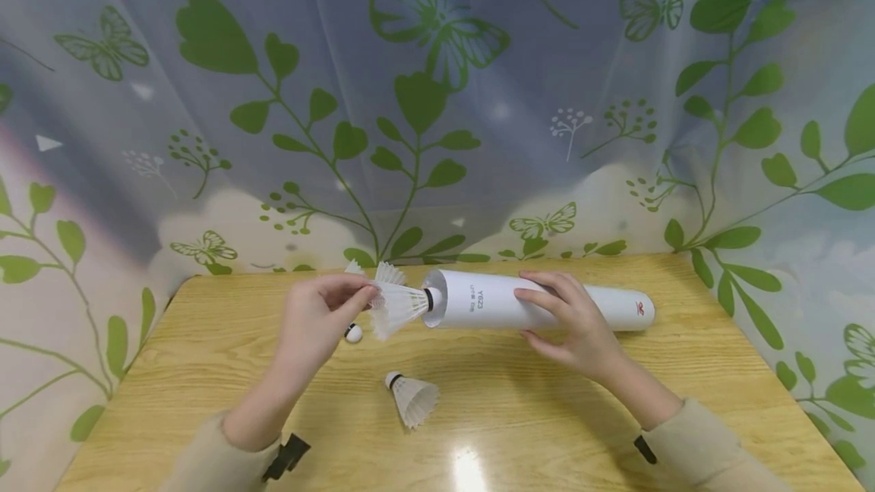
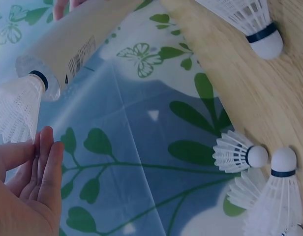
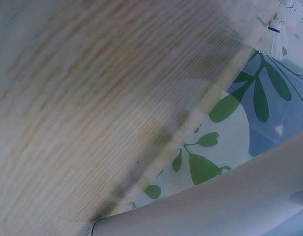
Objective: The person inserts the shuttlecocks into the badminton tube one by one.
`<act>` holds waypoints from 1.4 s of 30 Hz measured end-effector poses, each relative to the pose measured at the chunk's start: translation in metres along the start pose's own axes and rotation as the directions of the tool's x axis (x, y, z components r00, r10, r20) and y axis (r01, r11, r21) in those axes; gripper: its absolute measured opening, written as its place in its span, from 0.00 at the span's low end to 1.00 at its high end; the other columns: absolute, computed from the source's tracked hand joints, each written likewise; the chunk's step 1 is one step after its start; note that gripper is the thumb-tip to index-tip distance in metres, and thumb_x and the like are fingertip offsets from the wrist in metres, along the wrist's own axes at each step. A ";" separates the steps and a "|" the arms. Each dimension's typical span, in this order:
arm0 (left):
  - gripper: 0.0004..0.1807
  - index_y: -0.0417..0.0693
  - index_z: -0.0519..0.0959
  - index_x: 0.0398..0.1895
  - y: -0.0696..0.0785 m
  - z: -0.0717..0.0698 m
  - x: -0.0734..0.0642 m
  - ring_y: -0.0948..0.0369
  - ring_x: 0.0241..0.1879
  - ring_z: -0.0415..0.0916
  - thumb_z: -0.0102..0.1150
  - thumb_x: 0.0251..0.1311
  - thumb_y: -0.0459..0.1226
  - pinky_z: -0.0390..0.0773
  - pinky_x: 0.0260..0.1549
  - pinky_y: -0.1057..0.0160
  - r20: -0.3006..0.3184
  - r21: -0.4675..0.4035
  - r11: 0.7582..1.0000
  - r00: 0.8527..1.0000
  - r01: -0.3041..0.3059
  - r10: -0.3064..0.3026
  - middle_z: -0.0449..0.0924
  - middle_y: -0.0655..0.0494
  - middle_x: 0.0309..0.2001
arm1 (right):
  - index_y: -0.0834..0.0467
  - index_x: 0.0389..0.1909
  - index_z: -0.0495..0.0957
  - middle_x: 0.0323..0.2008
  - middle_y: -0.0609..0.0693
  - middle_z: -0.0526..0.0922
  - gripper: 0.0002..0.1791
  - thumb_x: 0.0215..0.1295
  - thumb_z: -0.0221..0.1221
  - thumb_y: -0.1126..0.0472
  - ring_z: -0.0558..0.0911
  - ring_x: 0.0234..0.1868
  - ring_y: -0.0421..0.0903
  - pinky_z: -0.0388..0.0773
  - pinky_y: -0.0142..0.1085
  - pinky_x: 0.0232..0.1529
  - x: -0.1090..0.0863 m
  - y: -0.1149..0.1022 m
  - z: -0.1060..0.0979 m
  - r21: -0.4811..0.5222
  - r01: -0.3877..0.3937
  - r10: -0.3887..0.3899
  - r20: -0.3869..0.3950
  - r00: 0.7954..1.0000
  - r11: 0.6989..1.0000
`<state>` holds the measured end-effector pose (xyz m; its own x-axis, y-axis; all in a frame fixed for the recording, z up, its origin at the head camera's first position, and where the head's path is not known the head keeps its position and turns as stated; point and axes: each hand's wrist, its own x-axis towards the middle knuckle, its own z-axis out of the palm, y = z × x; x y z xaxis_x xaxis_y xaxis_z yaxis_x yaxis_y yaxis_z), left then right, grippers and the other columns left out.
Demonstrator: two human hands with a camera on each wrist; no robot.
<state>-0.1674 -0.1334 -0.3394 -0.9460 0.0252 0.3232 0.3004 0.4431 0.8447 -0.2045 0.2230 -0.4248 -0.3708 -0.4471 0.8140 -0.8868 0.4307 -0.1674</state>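
My left hand (image 1: 317, 321) pinches a white shuttlecock (image 1: 403, 305) by the rim of its feathers. The black-banded base of this shuttlecock (image 2: 16, 105) sits at the open mouth of a long white tube (image 1: 499, 299). Around the tube's middle, my right hand (image 1: 577, 325) grips with spread fingers, holding it roughly level above the table. The left wrist view shows thumb and fingertips meeting at the feather edge. Only the tube (image 3: 215, 206) shows large in the right wrist view; the right hand is hardly visible there.
One loose shuttlecock (image 1: 413, 401) lies on the wooden table (image 1: 533, 416) nearer to me. Several more, including one with its white base (image 1: 353, 334) showing, lie behind the left hand. A curtain (image 1: 328, 196) with leaves and butterflies stands at the table's back edge.
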 end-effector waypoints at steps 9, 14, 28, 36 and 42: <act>0.02 0.39 0.91 0.37 0.005 0.014 0.004 0.66 0.30 0.87 0.73 0.64 0.28 0.84 0.34 0.74 0.025 0.024 0.996 0.996 -0.083 0.083 0.92 0.46 0.33 | 0.59 0.61 0.81 0.60 0.67 0.81 0.25 0.77 0.59 0.44 0.79 0.58 0.61 0.70 0.29 0.68 0.000 -0.001 -0.001 0.004 0.000 0.000 0.000 1.000 1.000; 0.01 0.40 0.92 0.36 0.005 0.021 0.006 0.67 0.30 0.87 0.74 0.63 0.29 0.85 0.34 0.73 0.041 0.009 0.997 0.996 -0.080 0.080 0.92 0.46 0.33 | 0.60 0.61 0.82 0.60 0.68 0.81 0.25 0.77 0.60 0.45 0.79 0.57 0.61 0.70 0.28 0.67 0.000 0.000 0.000 0.009 0.006 -0.006 -0.001 1.000 1.000; 0.04 0.40 0.92 0.35 0.003 0.034 0.010 0.63 0.28 0.88 0.78 0.60 0.32 0.83 0.30 0.73 0.008 0.019 0.995 0.996 -0.094 0.094 0.93 0.48 0.32 | 0.59 0.61 0.81 0.61 0.67 0.81 0.24 0.77 0.59 0.45 0.79 0.57 0.60 0.71 0.29 0.66 0.000 -0.001 0.001 0.005 0.009 -0.009 -0.001 1.000 1.000; 0.05 0.39 0.91 0.34 0.003 0.040 0.011 0.60 0.30 0.88 0.78 0.59 0.32 0.83 0.30 0.73 -0.005 0.023 0.992 0.992 -0.122 0.123 0.93 0.48 0.33 | 0.59 0.61 0.81 0.61 0.66 0.81 0.24 0.77 0.59 0.45 0.79 0.57 0.60 0.72 0.30 0.64 0.001 -0.001 0.002 0.006 0.009 -0.009 0.001 1.000 1.000; 0.04 0.43 0.92 0.31 0.002 0.045 0.010 0.59 0.27 0.88 0.80 0.57 0.33 0.82 0.28 0.71 -0.055 0.151 0.965 0.973 -0.215 0.225 0.93 0.51 0.31 | 0.59 0.61 0.82 0.61 0.66 0.81 0.25 0.77 0.59 0.45 0.79 0.57 0.60 0.72 0.29 0.64 0.000 -0.001 0.002 0.006 0.006 -0.006 -0.003 1.000 1.000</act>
<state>-0.1812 -0.0917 -0.3535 -0.8459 0.0748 0.5281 0.4744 0.5577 0.6810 -0.2039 0.2205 -0.4258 -0.3651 -0.4475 0.8164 -0.8905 0.4237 -0.1659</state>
